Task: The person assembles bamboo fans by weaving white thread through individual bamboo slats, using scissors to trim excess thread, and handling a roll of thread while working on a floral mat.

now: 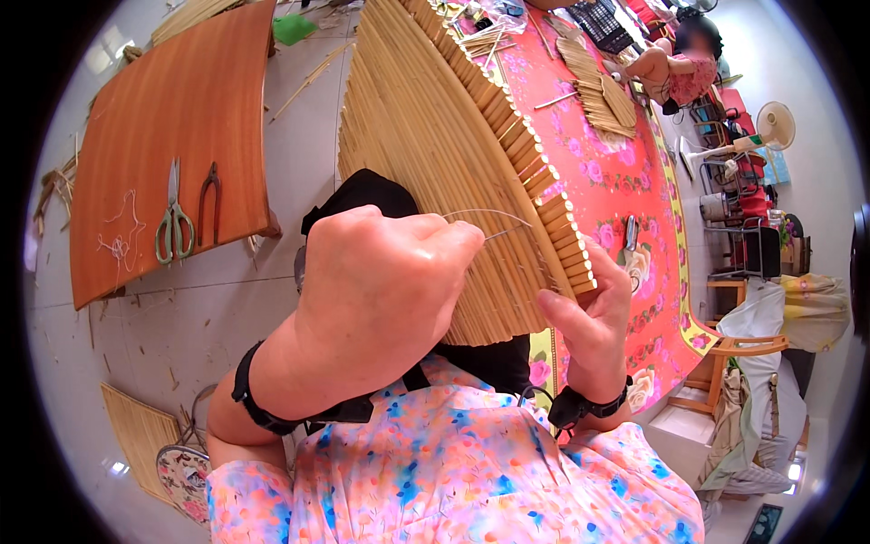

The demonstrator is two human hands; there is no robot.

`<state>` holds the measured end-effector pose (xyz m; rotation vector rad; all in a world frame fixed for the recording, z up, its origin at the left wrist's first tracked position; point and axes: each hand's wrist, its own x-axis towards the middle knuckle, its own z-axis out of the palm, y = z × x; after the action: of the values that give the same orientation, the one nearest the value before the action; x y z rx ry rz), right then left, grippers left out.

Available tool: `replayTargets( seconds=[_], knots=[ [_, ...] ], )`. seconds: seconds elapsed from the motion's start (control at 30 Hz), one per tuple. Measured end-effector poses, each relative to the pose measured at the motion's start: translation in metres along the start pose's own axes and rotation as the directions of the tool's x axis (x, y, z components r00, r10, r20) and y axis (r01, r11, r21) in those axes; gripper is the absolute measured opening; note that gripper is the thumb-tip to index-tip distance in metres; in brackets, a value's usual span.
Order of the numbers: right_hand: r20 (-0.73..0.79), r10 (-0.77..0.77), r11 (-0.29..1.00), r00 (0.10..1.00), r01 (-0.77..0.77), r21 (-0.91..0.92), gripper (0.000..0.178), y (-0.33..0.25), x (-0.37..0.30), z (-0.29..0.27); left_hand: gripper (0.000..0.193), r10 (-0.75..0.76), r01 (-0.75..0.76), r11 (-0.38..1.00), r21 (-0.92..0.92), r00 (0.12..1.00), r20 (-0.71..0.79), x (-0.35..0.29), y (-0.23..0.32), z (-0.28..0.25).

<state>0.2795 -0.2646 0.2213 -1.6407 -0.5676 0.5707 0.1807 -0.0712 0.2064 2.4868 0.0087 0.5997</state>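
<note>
A long mat of thin straw-coloured sticks (426,118) laid side by side stretches away from my lap, with a thick row of cut stick ends (517,140) along its right edge. My left hand (376,276) is closed in a fist above the mat, fingertips pinched on a thin pale thread (489,212). The thread loops from those fingers to the mat near its right edge; whether a needle is in the fingers is hidden. My right hand (598,317) grips the mat's near right corner, thumb on top and fingers underneath.
Left, an orange-brown wooden board (163,118) bears green-handled scissors (173,222), pliers (210,204) and tangled thread (122,231). Right, a red floral cloth (607,181) carries a smaller stick piece (598,91) and a metal tool (631,238). Beyond are another person (684,77), a fan (775,125) and chairs.
</note>
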Motion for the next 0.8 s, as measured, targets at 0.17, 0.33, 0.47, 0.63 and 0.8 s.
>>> replayTargets(
  seconds=[0.17, 0.33, 0.47, 0.63, 0.8],
  knots=[
    [0.006, 0.006, 1.0, 1.0, -0.006, 0.011, 0.054, 0.0013, -0.0001, -0.0005, 0.009, -0.007, 0.007, 1.0, 0.005, 1.0, 0.018, 0.0007, 0.002, -0.0007],
    [0.019, 0.002, 1.0, 1.0, -0.002, 0.008, 0.053, 0.0004, 0.0, -0.0012, 0.01, -0.005, 0.004, 1.0, 0.011, 1.0, 0.017, 0.0012, 0.0022, -0.0014],
    [0.026, 0.017, 1.0, 1.0, -0.017, 0.007, 0.053, 0.0009, -0.0001, -0.0022, 0.01, -0.005, 0.005, 1.0, 0.006, 1.0, 0.002, 0.0017, 0.0025, -0.0005],
    [0.0, -0.016, 0.999, 1.0, 0.016, 0.036, 0.053, 0.0002, -0.0014, 0.002, 0.01, -0.006, 0.006, 1.0, 0.017, 1.0, -0.008, 0.0012, 0.0014, -0.0009],
    [0.01, -0.008, 1.0, 1.0, 0.008, 0.026, 0.053, 0.0003, -0.001, 0.0001, 0.01, -0.003, 0.003, 1.0, 0.007, 1.0, -0.009, 0.0017, 0.0017, -0.0012]
  ],
)
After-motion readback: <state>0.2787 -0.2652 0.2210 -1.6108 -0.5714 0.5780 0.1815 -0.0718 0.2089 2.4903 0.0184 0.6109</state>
